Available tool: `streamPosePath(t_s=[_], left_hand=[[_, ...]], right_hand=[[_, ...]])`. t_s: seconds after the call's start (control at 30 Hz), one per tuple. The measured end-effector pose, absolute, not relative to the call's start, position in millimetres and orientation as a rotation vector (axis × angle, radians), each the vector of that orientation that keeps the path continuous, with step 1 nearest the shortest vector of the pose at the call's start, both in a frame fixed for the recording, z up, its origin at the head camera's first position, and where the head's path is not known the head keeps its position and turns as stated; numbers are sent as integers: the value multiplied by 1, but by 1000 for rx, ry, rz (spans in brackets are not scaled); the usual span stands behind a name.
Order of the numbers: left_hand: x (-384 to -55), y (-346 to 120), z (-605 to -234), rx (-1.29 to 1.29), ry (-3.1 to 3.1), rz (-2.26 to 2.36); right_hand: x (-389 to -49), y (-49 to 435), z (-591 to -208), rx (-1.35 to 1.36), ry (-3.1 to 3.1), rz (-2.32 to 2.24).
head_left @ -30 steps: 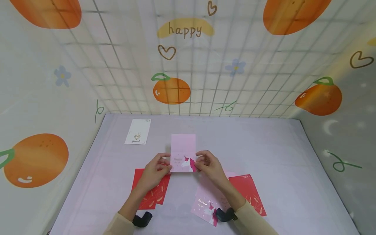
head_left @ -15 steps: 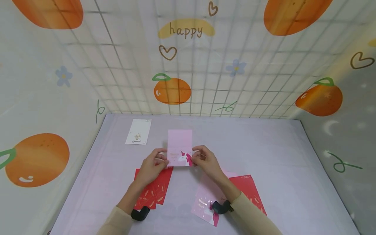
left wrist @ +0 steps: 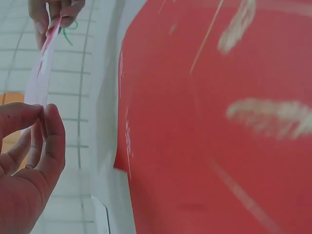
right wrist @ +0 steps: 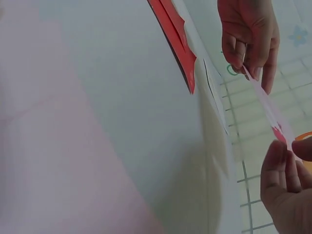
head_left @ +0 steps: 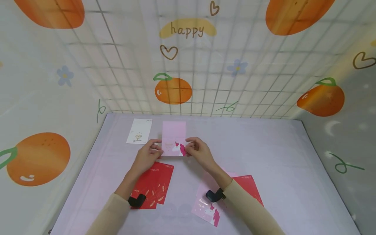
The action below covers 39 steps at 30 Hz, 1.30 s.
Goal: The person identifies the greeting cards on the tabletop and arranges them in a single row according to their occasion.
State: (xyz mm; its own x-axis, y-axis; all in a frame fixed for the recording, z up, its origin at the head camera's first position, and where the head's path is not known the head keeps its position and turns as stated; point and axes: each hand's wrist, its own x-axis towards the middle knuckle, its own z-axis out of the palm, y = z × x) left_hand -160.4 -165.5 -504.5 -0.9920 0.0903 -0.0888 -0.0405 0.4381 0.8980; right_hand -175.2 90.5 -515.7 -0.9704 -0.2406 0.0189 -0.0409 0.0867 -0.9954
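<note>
Left hand [head_left: 146,156] and right hand [head_left: 201,153] pinched a pink unicorn card [head_left: 174,138] by opposite edges; we judged it light, easily creased, best held there.

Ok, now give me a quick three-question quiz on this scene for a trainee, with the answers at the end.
1. True or false: the left hand and the right hand each pinch a side edge of the raised pink card.
2. Which lies farthest from the person on the table? A, a red card; B, a white card; C, a pink one.
3. Fill in: on the raised card, the unicorn print sits beside the ____ hand.

Key: 1, true. 2, B. 3, right.
</note>
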Motion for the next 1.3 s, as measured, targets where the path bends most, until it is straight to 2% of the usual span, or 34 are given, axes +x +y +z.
streamPosePath(t_s=[0.77, 1.3], left_hand=[[-223, -197, -523, -110, 2683, 1536], [-230, -199, -535, -217, 2722, 1412]], right_hand=[[-233, 37, -537, -160, 2303, -1843], [-251, 19, -537, -34, 2408, -1559]])
